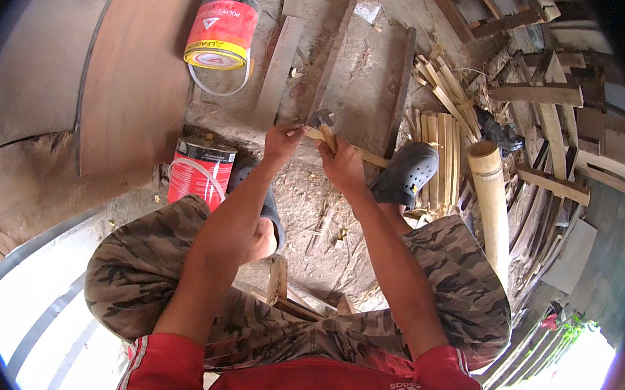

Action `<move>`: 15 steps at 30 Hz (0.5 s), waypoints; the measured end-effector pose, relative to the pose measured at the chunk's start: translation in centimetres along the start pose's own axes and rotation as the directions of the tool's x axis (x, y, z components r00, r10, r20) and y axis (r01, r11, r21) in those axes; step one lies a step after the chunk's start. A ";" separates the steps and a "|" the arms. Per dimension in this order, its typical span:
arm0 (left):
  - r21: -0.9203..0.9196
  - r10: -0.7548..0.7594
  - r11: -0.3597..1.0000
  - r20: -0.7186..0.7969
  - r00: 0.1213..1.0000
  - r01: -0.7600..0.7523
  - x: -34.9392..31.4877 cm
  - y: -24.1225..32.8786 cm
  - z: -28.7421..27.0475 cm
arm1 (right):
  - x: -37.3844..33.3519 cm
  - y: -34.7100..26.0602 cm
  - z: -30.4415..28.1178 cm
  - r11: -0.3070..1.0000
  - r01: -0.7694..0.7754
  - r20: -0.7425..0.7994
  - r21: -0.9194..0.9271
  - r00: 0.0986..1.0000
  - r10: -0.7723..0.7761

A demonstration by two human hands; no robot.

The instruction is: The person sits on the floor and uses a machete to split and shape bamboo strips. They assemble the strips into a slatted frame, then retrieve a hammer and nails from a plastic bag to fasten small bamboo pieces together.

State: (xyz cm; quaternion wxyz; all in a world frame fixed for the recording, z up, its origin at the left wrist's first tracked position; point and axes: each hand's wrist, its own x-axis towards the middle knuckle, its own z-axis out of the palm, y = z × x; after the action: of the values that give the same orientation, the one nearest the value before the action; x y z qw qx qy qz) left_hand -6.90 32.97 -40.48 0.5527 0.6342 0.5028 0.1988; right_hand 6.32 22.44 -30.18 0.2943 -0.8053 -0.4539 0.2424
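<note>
My right hand (342, 164) is wrapped round the short wooden handle of a hammer (324, 118), its dark metal head tilted up and away from me. Close beside it, my left hand (283, 142) is pinched at the end of a thin pale wood strip (370, 157); anything small between its fingertips is too fine to make out. The strip runs under the hammer and past my right hand toward my right shoe (406, 174). Beneath the hands are dark wooden slats (334, 59) lying lengthwise on the dirt floor.
Two red paint cans stand on the left, the far can (222, 31) and the near can (203, 169), both with handles. Bundled pale wood sticks (439, 160) and a bamboo pole (490, 207) lie on the right. Stacked boards (551, 96) rise beyond; a brown panel (136, 74) borders the left.
</note>
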 end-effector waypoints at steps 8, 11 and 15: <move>0.030 -0.030 0.999 0.034 0.999 0.029 -0.3 1.0 -0.2 | -0.3 0.2 0.2 0.993 -0.062 0.077 -0.098 0.995 0.069; 0.062 -0.048 0.997 0.028 0.998 0.047 -0.2 0.1 -0.4 | -0.1 -0.1 0.3 0.995 -0.066 0.074 -0.074 0.995 0.071; 0.032 -0.114 0.993 0.052 0.992 0.112 -0.3 1.1 -0.3 | -0.4 -1.6 -0.7 0.992 -0.121 0.023 0.024 0.992 0.121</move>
State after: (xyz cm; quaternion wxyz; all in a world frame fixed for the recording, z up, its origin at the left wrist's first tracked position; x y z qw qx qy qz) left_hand -6.84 32.97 -39.26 0.5671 0.6179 0.5256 0.1426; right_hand 5.64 22.60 -28.51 0.2843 -0.8250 -0.4043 0.2740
